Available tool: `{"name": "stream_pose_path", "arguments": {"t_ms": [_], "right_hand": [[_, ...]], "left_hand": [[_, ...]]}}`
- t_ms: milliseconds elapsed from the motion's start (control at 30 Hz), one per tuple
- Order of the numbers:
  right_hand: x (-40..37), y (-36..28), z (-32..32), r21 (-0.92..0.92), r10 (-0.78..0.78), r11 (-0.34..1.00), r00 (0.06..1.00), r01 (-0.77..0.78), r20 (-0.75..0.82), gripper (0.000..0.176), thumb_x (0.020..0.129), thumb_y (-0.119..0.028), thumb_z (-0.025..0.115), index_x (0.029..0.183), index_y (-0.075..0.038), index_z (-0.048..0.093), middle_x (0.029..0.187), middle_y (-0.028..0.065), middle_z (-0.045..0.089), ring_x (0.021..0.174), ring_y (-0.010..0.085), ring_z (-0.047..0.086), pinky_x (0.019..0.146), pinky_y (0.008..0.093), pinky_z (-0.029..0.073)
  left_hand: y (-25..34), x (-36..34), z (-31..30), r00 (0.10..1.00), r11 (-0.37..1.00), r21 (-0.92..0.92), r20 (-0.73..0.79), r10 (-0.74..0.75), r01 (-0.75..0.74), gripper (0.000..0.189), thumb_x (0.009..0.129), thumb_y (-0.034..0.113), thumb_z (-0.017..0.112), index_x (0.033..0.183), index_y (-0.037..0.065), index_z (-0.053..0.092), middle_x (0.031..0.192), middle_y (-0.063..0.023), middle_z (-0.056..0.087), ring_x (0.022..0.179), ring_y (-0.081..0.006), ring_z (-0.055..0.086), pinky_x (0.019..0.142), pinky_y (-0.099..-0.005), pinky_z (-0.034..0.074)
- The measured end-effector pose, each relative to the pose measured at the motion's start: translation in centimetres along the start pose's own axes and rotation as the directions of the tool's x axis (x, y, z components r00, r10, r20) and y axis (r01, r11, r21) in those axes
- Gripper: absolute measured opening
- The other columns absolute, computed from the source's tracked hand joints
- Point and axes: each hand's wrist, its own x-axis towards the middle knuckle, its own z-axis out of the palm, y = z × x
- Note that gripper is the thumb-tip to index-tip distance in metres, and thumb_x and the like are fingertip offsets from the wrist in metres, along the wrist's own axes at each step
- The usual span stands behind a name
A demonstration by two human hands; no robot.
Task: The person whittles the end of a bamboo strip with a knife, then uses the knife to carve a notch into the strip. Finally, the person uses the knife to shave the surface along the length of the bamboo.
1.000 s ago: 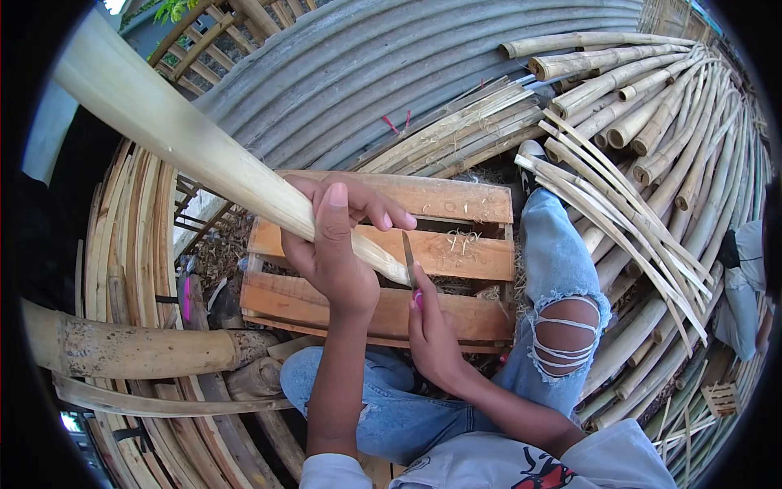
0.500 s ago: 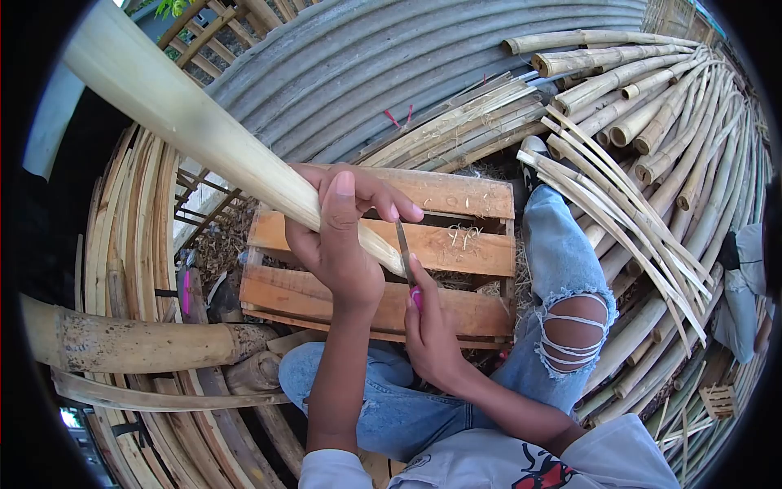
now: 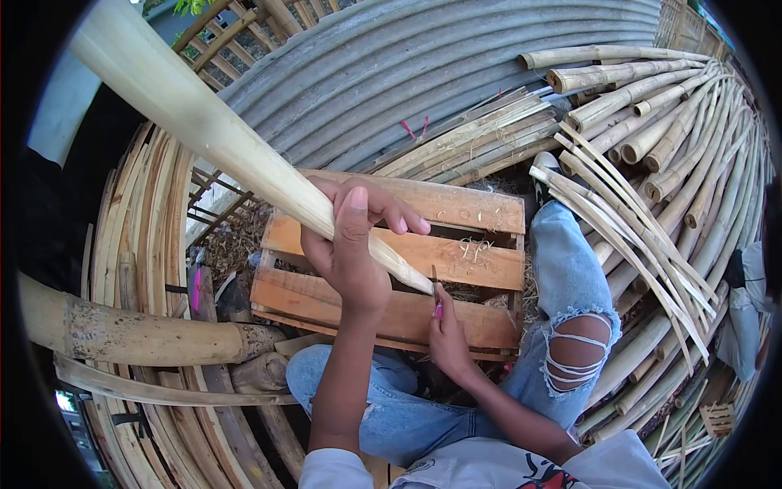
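A long pale bamboo strip (image 3: 220, 134) runs from the upper left down towards the middle, looking very wide close to the camera. My left hand (image 3: 356, 261) is closed around it near its lower end, thumb up and fingertips pointing right. Beyond that hand the strip's tip reaches the blade of a small knife (image 3: 434, 277) with a pink handle. My right hand (image 3: 450, 342) grips the knife, its blade pointing up at the strip's end. Beneath both hands is a slatted wooden crate (image 3: 391, 303), with curled shavings (image 3: 475, 251) on a slat.
A thick bamboo pole (image 3: 155, 332) juts in from the left over stacked split strips (image 3: 151, 220). Corrugated metal sheeting (image 3: 440, 57) stands behind. Bamboo poles (image 3: 692, 187) pile up on the right, with thin strips (image 3: 635, 236) across them. Another person's leg (image 3: 737, 334) shows at far right.
My right hand has drawn the knife right and down along the strip to its very end. My left hand keeps its hold. The whole view has shifted slightly.
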Motion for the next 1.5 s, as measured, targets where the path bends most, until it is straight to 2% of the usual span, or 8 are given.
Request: {"name": "stream_pose_path", "arguments": {"t_ms": [300,400,467,600,1100,1333,1467,1500], "right_hand": [[-0.4,-2.4,-0.1,0.16,-0.113,0.979,0.991,0.123,-0.072,0.051,0.094,-0.002,0.035,0.144,-0.005,0.023,0.106,0.0231,0.053,0.09,0.0294,0.058,0.08,0.0362,0.045],[-1.0,-4.4,-1.0,0.247,0.247,0.931,0.962,-0.269,0.119,0.052,0.093,-0.002,0.036,0.143,-0.004,0.023,0.121,0.0272,0.048,0.108,0.0329,0.055,0.091,0.0364,0.041],[-2.1,-7.9,-1.6,0.203,-0.207,0.958,0.978,0.201,0.008,0.052,0.093,-0.001,0.037,0.144,-0.005,0.023,0.112,0.0273,0.054,0.1,0.0341,0.059,0.085,0.0378,0.044],[-1.0,-5.0,-0.2,0.036,-0.351,0.932,0.923,0.361,-0.157,0.055,0.094,-0.003,0.038,0.146,-0.009,0.022,0.077,0.0203,0.056,0.061,0.0294,0.058,0.059,0.0395,0.044],[-1.8,-7.4,-1.4,0.091,-0.364,0.925,0.929,0.369,-0.063,0.058,0.093,-0.003,0.038,0.147,-0.008,0.015,0.068,0.0206,0.049,0.057,0.0318,0.053,0.058,0.0404,0.042],[-0.9,-5.2,-1.6,0.203,0.188,0.953,0.966,-0.224,0.18,0.058,0.094,-0.004,0.037,0.147,-0.01,0.015,0.07,0.0165,0.052,0.053,0.023,0.054,0.057,0.0379,0.046],[-2.8,-10.8,-2.6,0.407,-0.199,0.904,0.973,0.134,0.121,0.057,0.094,-0.006,0.033,0.147,-0.01,0.01,0.07,0.014,0.052,0.039,0.0182,0.048,0.04,0.0338,0.046],[-1.8,-7.4,-1.2,0.157,-0.289,0.946,0.957,0.285,0.006,0.057,0.095,-0.006,0.033,0.147,-0.01,0.009,0.066,0.0108,0.052,0.04,0.0173,0.048,0.039,0.0335,0.046]], "left_hand": [[-0.1,0.1,-0.3,0.999,0.995,-0.1,0.048,0.025,-0.02,0.014,0.095,0.009,0.041,0.086,0.002,0.034,0.06,-0.0114,0.051,0.05,-0.0202,0.056,0.052,-0.0322,0.053],[-0.1,0.1,-0.8,0.999,0.996,-0.088,0.04,0.012,-0.008,0.014,0.095,0.01,0.042,0.087,0.001,0.035,0.06,-0.0114,0.051,0.049,-0.0201,0.055,0.052,-0.0326,0.053],[0.0,0.0,-0.4,0.999,0.996,-0.092,0.053,0.009,-0.004,0.014,0.095,0.01,0.042,0.087,0.001,0.036,0.059,-0.0114,0.05,0.05,-0.0206,0.056,0.052,-0.0328,0.053],[-0.3,0.3,-0.5,0.997,0.994,-0.1,0.057,0.046,-0.04,0.014,0.096,0.011,0.042,0.087,0.001,0.036,0.06,-0.0114,0.05,0.05,-0.0205,0.055,0.052,-0.0321,0.053],[-0.1,0.1,0.3,0.996,0.994,-0.106,0.088,0.036,-0.027,0.016,0.096,0.011,0.042,0.085,0.001,0.036,0.06,-0.0111,0.051,0.05,-0.019,0.056,0.052,-0.0304,0.052],[-0.2,0.2,-0.2,0.998,0.992,-0.122,0.062,0.024,-0.016,0.014,0.095,0.008,0.043,0.085,0.002,0.036,0.06,-0.0116,0.05,0.049,-0.0193,0.054,0.052,-0.0322,0.052],[-0.1,-0.4,0.8,1.0,1.0,0.0,0.003,-0.022,0.022,0.019,0.092,0.018,0.046,0.083,0.006,0.034,0.056,-0.0094,0.044,0.043,-0.0206,0.049,0.046,-0.0307,0.048],[-0.2,-0.3,1.3,1.0,1.0,0.013,-0.004,-0.02,0.02,0.019,0.092,0.019,0.046,0.084,0.007,0.034,0.056,-0.0094,0.044,0.044,-0.0202,0.049,0.045,-0.0305,0.048]]}}
